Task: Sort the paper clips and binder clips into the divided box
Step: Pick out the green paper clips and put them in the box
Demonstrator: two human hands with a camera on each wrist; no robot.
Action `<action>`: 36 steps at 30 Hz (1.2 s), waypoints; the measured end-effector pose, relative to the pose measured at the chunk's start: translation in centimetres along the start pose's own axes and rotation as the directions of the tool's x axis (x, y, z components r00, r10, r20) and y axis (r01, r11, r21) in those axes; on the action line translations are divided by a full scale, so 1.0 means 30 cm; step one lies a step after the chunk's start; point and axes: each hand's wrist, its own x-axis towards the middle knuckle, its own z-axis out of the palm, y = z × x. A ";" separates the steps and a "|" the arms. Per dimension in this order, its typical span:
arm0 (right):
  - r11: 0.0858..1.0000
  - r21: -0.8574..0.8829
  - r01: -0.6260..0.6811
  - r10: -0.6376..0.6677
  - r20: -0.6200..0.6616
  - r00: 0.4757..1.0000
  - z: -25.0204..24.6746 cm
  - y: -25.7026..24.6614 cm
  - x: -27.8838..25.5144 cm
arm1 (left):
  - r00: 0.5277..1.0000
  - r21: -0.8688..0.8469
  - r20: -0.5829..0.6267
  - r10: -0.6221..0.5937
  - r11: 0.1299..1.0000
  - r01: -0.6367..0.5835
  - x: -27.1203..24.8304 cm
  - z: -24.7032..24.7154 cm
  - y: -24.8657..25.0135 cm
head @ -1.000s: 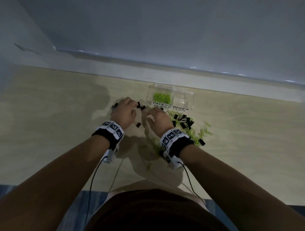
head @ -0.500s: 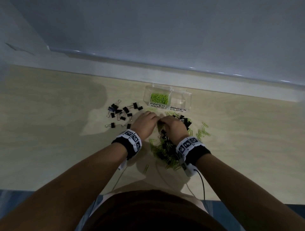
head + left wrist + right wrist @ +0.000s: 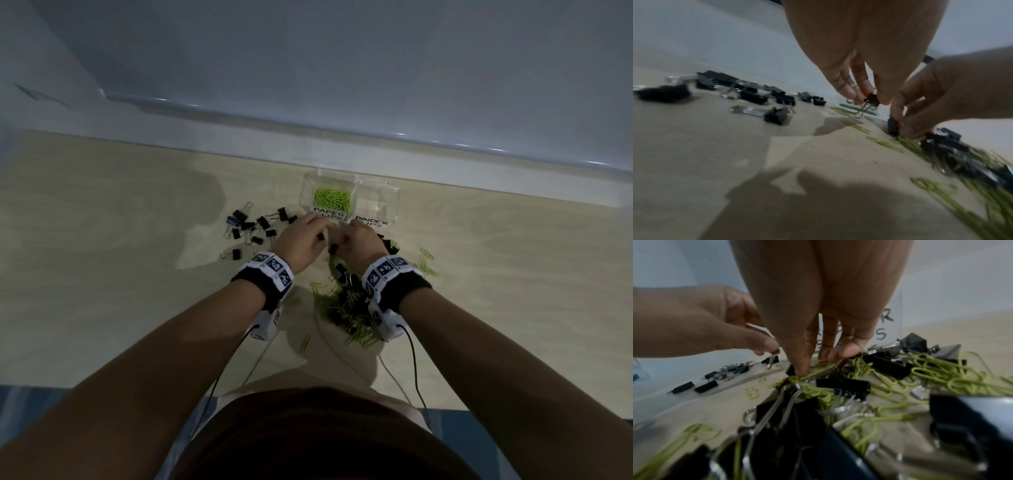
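The clear divided box [image 3: 394, 202] stands at the back. Its PAPER CLIPS side holds green paper clips [image 3: 331, 199], while the BINDER CLIPS side looks empty. Just in front of the box my left hand [image 3: 871, 97] pinches a small black binder clip [image 3: 872, 99] above the table. Beside it my right hand [image 3: 818, 365] reaches down into the mixed pile [image 3: 346, 303] of green paper clips and black binder clips. Its thumb and fingers close on a black binder clip [image 3: 893, 126] at the pile's edge.
Several black binder clips [image 3: 253, 228] lie apart on the wooden table to the left of the hands. Loose green paper clips [image 3: 426, 263] are scattered to the right. A wall runs along the table's far edge, and wrist cables trail toward my body.
My left hand has come from the separated binder clips on the left over to the pile and now holds a binder clip. The right hand has stayed at the pile.
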 end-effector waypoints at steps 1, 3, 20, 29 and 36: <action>1.000 0.006 -0.002 0.002 0.009 1.000 0.001 0.009 0.007 | 0.998 -0.049 -0.052 -0.022 0.999 0.019 -0.010 -0.022 -0.012; 0.999 -0.029 -0.032 0.034 0.075 0.997 -0.002 0.021 0.020 | 0.985 -0.110 -0.156 -0.079 0.992 0.062 -0.024 -0.071 -0.045; 0.972 -0.234 -0.013 0.034 0.087 0.996 0.021 -0.038 0.037 | 0.899 0.060 0.422 0.120 0.985 -0.160 -0.242 0.085 0.114; 0.987 0.131 0.090 -0.081 -0.078 0.994 -0.033 -0.094 0.027 | 0.906 0.086 0.396 0.146 0.977 -0.195 -0.298 0.132 0.110; 0.999 0.001 -0.037 0.037 0.065 0.997 -0.054 -0.062 -0.051 | 0.960 0.019 0.213 0.184 0.981 -0.192 -0.355 0.111 0.072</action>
